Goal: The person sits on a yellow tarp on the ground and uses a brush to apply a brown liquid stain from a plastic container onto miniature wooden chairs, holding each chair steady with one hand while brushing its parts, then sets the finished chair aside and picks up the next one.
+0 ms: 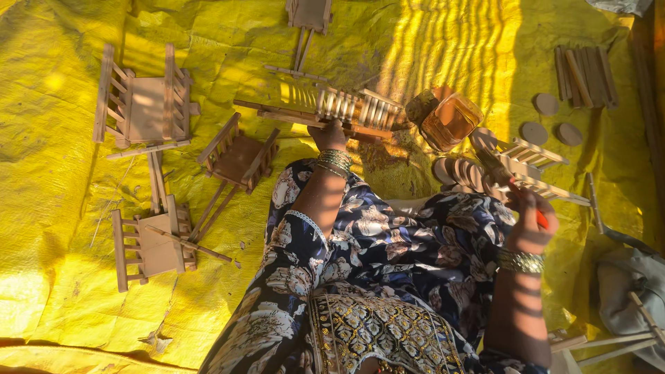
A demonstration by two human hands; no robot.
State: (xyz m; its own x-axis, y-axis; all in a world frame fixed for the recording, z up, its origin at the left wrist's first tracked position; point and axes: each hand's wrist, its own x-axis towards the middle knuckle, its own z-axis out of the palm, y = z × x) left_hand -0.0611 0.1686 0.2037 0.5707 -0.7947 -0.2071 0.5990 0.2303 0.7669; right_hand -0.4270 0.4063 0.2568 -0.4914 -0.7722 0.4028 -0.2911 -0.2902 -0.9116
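Observation:
My left hand (328,136) reaches forward and grips the edge of a small wooden cart frame with slatted sides (346,111) lying on the yellow tarp (62,208). My right hand (528,220) is closed on a red-handled tool (541,219), its tip against another slatted wooden frame (530,166) at my right knee. A jar of amber liquid (447,118) lies tilted between the two frames. Several round wooden discs (460,172) lean in a row near the right frame. Bangles circle both wrists.
Three small wooden carts (145,104) (239,158) (154,244) lie at the left. Another cart (308,17) sits at the top. A bundle of wooden sticks (585,75) and loose discs (552,121) lie at the upper right. A grey cloth bag (634,291) with sticks is at the lower right.

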